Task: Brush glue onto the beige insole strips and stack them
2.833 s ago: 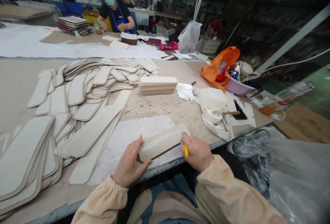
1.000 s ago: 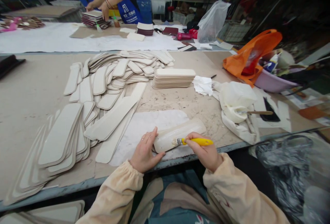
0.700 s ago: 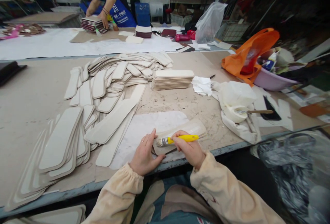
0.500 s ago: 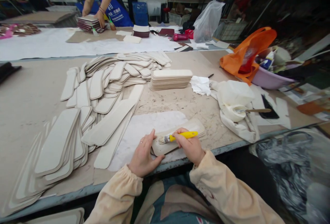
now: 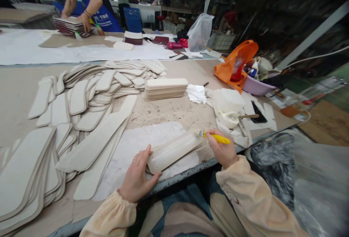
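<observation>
My right hand (image 5: 223, 149) is closed round the yellow handle of a paintbrush (image 5: 215, 137). Its bristles touch the far right end of a long, pale, round-cornered panel (image 5: 174, 151), whose surface looks wet and shiny. At the panel's near left end, my left hand (image 5: 141, 169) rests with fingers stretched and thumb apart, against its edge. More panels seem to lie under this one. A white paper sheet (image 5: 122, 157) lies beneath them on the table.
Many loose pale panels (image 5: 89, 142) spread across the left, and a neat stack (image 5: 165, 89) stands beyond the paper. To the right sit a whitish container (image 5: 229, 102) with a stick (image 5: 249, 116), an orange bag (image 5: 237, 64) and a lilac basin (image 5: 257, 85). A co-worker handles dark-red pieces (image 5: 71, 27) opposite.
My right hand has moved the brush from the panel's left part to its far right end. The panel's left part now looks glossier. The camera view has shifted to the right.
</observation>
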{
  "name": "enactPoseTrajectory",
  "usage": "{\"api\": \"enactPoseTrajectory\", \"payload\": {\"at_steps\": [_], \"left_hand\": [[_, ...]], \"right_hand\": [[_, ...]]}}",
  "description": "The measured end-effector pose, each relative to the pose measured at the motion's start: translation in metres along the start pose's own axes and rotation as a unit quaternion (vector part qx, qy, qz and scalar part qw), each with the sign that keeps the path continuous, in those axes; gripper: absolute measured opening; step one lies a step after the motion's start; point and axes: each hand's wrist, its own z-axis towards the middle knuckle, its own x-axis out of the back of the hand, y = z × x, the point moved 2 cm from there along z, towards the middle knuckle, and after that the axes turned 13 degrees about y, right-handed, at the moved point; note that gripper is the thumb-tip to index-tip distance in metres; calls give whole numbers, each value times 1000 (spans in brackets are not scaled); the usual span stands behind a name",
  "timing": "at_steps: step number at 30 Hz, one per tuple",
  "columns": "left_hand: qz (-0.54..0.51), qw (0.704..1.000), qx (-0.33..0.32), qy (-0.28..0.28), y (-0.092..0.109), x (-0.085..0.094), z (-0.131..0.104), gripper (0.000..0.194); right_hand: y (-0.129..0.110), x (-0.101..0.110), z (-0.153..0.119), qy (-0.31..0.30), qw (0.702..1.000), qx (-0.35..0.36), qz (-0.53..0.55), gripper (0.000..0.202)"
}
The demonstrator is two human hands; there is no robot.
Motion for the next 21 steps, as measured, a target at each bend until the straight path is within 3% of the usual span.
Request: {"api": "enactPoseTrajectory", "payload": {"at_steps": [3, 5, 11, 15, 18, 21], "left_hand": [[6, 1000, -4, 1, 0, -1, -1, 90], [13, 1000, -5, 1, 0, -1, -1, 89], [20, 1000, -9, -1, -1, -1, -1, 90], [22, 1000, -11, 2, -1, -1, 0, 90], [24, 1000, -15, 6, 0, -2, 0, 89], [26, 999, -19, 8, 0, -1, 1, 89]], "right_hand": [[1, 2, -4, 21, 990, 134, -25, 14], [-2, -6, -11, 1, 976, 209, -53, 13], [-36, -33, -45, -98, 936, 326, -93, 15], [-48, -26, -47, -91, 934, 344, -38, 15], [-32, -16, -33, -39, 948, 308, -76, 14], [-16, -17, -27, -38, 942, 299, -147, 13]]}}
